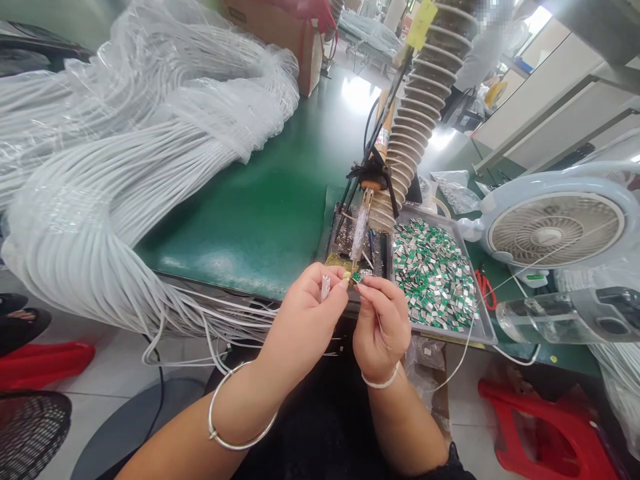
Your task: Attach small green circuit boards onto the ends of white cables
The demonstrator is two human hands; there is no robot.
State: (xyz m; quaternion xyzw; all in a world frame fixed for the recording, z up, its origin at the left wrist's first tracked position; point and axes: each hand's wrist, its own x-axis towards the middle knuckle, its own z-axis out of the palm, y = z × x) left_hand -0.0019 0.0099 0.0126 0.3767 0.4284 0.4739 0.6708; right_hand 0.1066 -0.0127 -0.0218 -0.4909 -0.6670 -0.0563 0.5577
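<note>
My left hand (pixel 305 320) is closed in a pinch on a white cable end (pixel 325 287), held just below the tip of a fixed soldering iron (pixel 361 230). My right hand (pixel 381 327) is also pinched, holding a small green circuit board (pixel 361 275) against the cable end; a thin solder wire (pixel 470 333) runs from this hand toward the right. Both hands meet at the table's front edge, in front of a small dark soldering stand (pixel 345 243).
A metal tray (pixel 483 327) of several small green boards lies right of the iron. A large bundle of white cables (pixel 115 180) in plastic fills the left of the green table (pixel 270 200). A ribbed fume hose (pixel 420 113), a white fan (pixel 555 233) and red stools (pixel 545 427) stand around.
</note>
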